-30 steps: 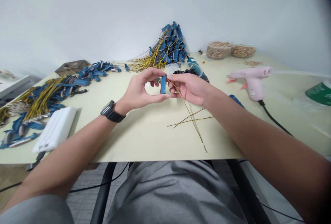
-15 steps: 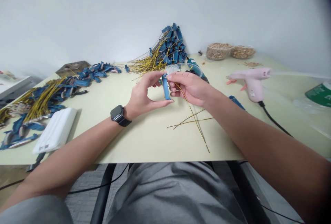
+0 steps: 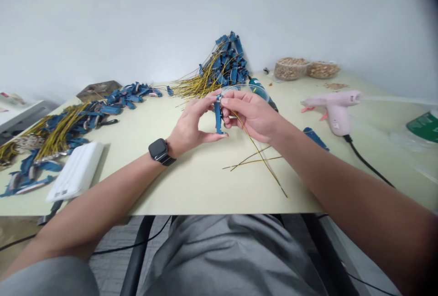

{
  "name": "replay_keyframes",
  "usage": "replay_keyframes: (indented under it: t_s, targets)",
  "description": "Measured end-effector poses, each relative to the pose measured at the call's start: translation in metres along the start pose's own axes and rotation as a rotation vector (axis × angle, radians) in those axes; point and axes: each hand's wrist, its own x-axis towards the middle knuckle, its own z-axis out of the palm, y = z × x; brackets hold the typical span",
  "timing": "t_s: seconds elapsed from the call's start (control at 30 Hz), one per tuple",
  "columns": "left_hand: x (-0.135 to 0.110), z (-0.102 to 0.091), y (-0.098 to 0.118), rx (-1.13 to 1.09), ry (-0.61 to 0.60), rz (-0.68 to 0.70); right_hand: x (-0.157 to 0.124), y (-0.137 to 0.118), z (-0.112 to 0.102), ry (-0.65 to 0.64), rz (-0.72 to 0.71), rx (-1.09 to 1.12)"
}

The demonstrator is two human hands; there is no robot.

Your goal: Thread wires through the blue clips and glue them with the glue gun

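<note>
My left hand (image 3: 193, 122) pinches a small blue strip (image 3: 218, 116) upright between thumb and forefinger, above the pale table (image 3: 191, 182). A dark watch sits on that wrist. My right hand (image 3: 248, 113) meets it from the right, fingers closed on the strip's top and on a thin yellow wire (image 3: 263, 161) that trails down toward the table's front edge. Two more yellow wires (image 3: 248, 161) lie crossed on the table just under my right forearm.
Heaps of blue pieces with yellow wires lie at the back centre (image 3: 221, 68) and along the left (image 3: 61, 127). A white power bank (image 3: 75, 170) sits front left. A pink glue gun (image 3: 331, 106) with a black cord stands right; two tubs (image 3: 290, 67) behind it.
Both hands have edged slightly nearer me and lower, still together. The blue strip has been turned a little, and the yellow wire's free end has swung right along the table.
</note>
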Motion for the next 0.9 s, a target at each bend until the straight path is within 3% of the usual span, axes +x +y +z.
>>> replay_keyframes:
  t_s: [0.23,0.5,0.73,0.9]
  targets:
    - [-0.008,-0.004,0.006,0.071,-0.099,-0.18,-0.003,-0.002,0.002,0.034,0.071,0.019]
    - [-0.008,-0.001,0.009,0.057,-0.106,-0.228,-0.002,-0.001,0.001,0.016,0.057,0.04]
    - [0.007,0.012,0.034,-0.009,0.008,-0.295,0.0,-0.007,0.0,0.054,0.084,0.035]
    - [0.018,0.015,0.043,-0.064,0.043,-0.252,0.0,-0.008,-0.004,0.07,0.107,0.012]
